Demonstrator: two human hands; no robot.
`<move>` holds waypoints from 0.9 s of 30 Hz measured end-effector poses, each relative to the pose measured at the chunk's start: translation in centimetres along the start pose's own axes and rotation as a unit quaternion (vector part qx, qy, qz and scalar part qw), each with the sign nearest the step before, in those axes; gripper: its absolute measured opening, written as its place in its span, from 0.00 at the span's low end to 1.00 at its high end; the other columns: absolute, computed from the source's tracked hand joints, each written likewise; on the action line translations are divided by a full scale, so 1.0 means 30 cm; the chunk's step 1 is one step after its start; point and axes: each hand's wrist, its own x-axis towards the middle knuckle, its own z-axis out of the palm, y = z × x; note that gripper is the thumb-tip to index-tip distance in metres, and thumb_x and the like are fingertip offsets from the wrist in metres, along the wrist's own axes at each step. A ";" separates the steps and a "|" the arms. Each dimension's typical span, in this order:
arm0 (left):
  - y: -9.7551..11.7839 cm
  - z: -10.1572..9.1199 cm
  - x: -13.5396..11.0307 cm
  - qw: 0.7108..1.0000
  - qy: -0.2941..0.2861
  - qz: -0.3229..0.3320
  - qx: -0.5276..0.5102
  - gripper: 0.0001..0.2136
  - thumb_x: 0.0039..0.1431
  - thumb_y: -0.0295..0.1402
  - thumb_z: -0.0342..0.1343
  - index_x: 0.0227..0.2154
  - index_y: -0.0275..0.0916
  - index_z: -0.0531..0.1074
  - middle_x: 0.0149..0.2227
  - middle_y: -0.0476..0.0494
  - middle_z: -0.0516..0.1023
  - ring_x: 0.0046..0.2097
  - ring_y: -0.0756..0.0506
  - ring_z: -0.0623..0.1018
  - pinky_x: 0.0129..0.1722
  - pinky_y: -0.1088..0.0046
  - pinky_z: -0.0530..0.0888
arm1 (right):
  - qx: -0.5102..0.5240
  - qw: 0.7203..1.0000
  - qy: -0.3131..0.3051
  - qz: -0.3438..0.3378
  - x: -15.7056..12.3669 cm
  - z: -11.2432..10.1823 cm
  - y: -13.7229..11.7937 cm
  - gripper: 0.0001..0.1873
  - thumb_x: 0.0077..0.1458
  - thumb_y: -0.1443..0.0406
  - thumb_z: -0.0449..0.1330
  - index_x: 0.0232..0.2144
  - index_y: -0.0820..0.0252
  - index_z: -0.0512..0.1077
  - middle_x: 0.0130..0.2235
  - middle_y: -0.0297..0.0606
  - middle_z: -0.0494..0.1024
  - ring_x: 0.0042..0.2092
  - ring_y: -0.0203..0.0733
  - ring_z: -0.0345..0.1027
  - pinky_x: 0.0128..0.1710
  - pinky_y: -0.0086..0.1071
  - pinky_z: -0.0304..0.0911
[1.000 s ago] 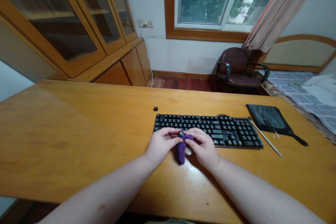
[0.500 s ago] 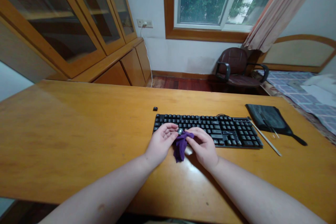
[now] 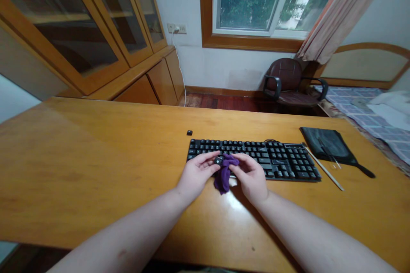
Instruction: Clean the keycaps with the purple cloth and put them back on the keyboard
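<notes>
Between the thumb and fingers of my left hand is a small black keycap with a light mark on its face. My right hand pinches a crumpled purple cloth, whose upper part lies against the keycap's right side and whose lower end hangs down. Both hands are over the front left part of a black keyboard, hiding some of its keys. Behind the keyboard's far left corner, another black keycap rests on the wooden desk.
Right of the keyboard lie a thin white stick and a black pouch with a wire tool on it. A brown armchair stands beyond the desk, near a bed. A glass-door cabinet is at the left.
The keycap has turned in my left hand, so its marked face shows differently. My right hand and the purple cloth have shifted slightly up and right.
</notes>
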 end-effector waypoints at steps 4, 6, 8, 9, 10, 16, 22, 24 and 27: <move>0.006 0.004 -0.001 0.999 0.009 -0.035 -0.009 0.14 0.37 0.27 0.66 0.32 0.35 0.74 0.29 0.47 0.78 0.34 0.48 0.78 0.41 0.69 0.75 | 0.027 0.999 -0.034 -0.011 0.004 0.003 -0.002 0.11 0.46 0.65 0.67 0.36 0.52 0.77 0.37 0.37 0.78 0.39 0.41 0.73 0.39 0.34 0.70; 0.009 0.006 -0.002 0.999 0.013 -0.044 -0.010 0.12 0.35 0.27 0.66 0.26 0.35 0.73 0.27 0.47 0.78 0.32 0.48 0.78 0.39 0.70 0.76 | 0.009 0.996 -0.079 -0.032 0.011 0.000 -0.005 0.12 0.46 0.65 0.68 0.37 0.51 0.78 0.38 0.38 0.78 0.41 0.41 0.72 0.43 0.35 0.69; 0.011 0.008 -0.006 0.998 0.014 -0.053 -0.016 0.11 0.34 0.27 0.67 0.24 0.35 0.73 0.26 0.47 0.79 0.31 0.48 0.78 0.37 0.71 0.76 | 0.001 0.992 -0.120 -0.038 0.018 -0.005 -0.003 0.14 0.47 0.64 0.67 0.39 0.49 0.78 0.39 0.38 0.78 0.42 0.42 0.72 0.44 0.36 0.69; 0.012 0.009 -0.008 0.998 0.015 -0.056 -0.017 0.10 0.33 0.27 0.67 0.23 0.35 0.73 0.25 0.48 0.79 0.30 0.48 0.78 0.36 0.71 0.76 | -0.002 0.990 -0.133 -0.037 0.020 -0.007 -0.001 0.15 0.47 0.63 0.67 0.40 0.49 0.77 0.39 0.38 0.78 0.41 0.41 0.72 0.43 0.36 0.69; 0.012 0.010 -0.011 0.998 0.015 -0.058 -0.016 0.10 0.33 0.27 0.67 0.22 0.35 0.73 0.25 0.48 0.79 0.30 0.48 0.78 0.35 0.71 0.77 | -0.005 0.989 -0.141 -0.037 0.022 -0.009 0.002 0.15 0.47 0.63 0.67 0.40 0.48 0.78 0.38 0.37 0.78 0.41 0.41 0.72 0.42 0.36 0.69; 0.001 0.010 -0.016 0.998 0.015 -0.058 0.002 0.09 0.34 0.29 0.67 0.23 0.35 0.75 0.28 0.46 0.81 0.32 0.47 0.79 0.38 0.69 0.77 | -0.036 0.993 -0.105 -0.047 0.016 -0.010 -0.009 0.05 0.50 0.65 0.65 0.33 0.51 0.79 0.32 0.36 0.77 0.35 0.39 0.71 0.36 0.33 0.68; -0.011 0.006 -0.011 0.999 0.015 -0.038 -0.003 0.09 0.36 0.29 0.67 0.24 0.35 0.75 0.29 0.46 0.81 0.33 0.47 0.79 0.40 0.69 0.77 | -0.071 0.991 -0.098 -0.054 0.012 -0.004 -0.032 0.06 0.53 0.65 0.61 0.35 0.54 0.78 0.34 0.38 0.77 0.37 0.40 0.71 0.40 0.35 0.68; -0.010 0.006 -0.011 0.999 0.007 -0.039 -0.006 0.10 0.36 0.29 0.67 0.25 0.35 0.75 0.29 0.46 0.80 0.33 0.47 0.79 0.40 0.69 0.77 | -0.070 0.989 -0.117 -0.052 0.015 -0.004 -0.029 0.08 0.54 0.65 0.61 0.37 0.53 0.77 0.35 0.38 0.77 0.38 0.40 0.71 0.41 0.35 0.67; -0.002 0.008 -0.011 0.999 0.000 -0.045 0.000 0.11 0.36 0.28 0.67 0.26 0.35 0.73 0.27 0.48 0.79 0.32 0.48 0.79 0.38 0.70 0.77 | -0.068 0.989 -0.124 -0.045 0.022 -0.008 -0.021 0.07 0.55 0.65 0.59 0.36 0.54 0.77 0.35 0.38 0.77 0.39 0.40 0.71 0.41 0.35 0.67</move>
